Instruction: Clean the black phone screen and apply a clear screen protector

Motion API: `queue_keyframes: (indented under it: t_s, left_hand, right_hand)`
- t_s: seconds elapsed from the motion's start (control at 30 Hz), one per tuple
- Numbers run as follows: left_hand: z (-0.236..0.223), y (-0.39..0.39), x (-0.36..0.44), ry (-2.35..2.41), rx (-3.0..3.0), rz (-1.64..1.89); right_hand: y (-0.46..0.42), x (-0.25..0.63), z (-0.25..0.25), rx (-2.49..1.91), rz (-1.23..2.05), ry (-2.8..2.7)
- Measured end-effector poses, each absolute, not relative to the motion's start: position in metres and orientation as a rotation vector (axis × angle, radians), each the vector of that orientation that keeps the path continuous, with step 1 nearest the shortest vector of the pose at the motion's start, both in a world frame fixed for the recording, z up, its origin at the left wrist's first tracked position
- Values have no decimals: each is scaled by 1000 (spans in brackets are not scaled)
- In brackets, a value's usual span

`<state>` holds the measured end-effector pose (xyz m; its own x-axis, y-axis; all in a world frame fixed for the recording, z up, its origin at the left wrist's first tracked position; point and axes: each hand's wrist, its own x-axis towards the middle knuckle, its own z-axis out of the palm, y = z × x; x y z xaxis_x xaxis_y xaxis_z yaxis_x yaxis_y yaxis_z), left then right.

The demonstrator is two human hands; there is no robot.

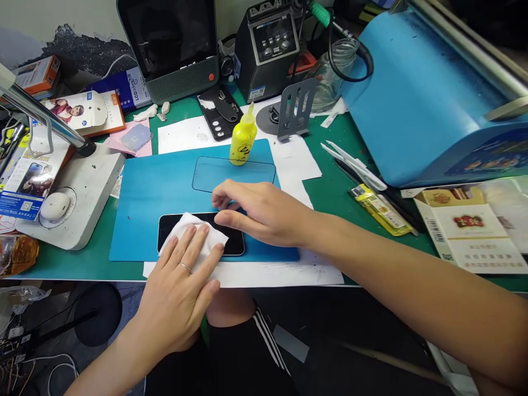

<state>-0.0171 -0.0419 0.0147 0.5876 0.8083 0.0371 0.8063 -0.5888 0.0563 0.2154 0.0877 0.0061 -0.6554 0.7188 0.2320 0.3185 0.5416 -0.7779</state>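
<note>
On the phone (233, 242) lies tissue (212, 234) (white); left fingers (197, 245) touch it.

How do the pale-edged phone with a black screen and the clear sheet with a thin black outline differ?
The phone looks opaque and black; the clear sheet lets the blue mat show through. A white cloth partly covers the phone, but none lies on the sheet. Both are long rectangles with rounded corners.

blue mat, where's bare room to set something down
The blue mat is bare at left, between the white base and phone, but for a speck. Crowded: middle and right, with left hand, right hand, cloth, glass, yellow bottle.
</note>
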Motion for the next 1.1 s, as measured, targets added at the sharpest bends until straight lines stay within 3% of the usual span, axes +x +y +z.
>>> queue_keyframes:
  t_s: [0.67,0.93,1.1]
  left_hand:
    - [15,-47,-13,1603,2650,141]
    - [4,-34,39,1523,2621,255]
    - [11,-44,17,1439,2584,183]
  right_hand:
    - [88,217,6,-804,924,-2275]
    - [87,223,0,-733,1045,-2192]
    - [87,224,-2,-747,1089,-2193]
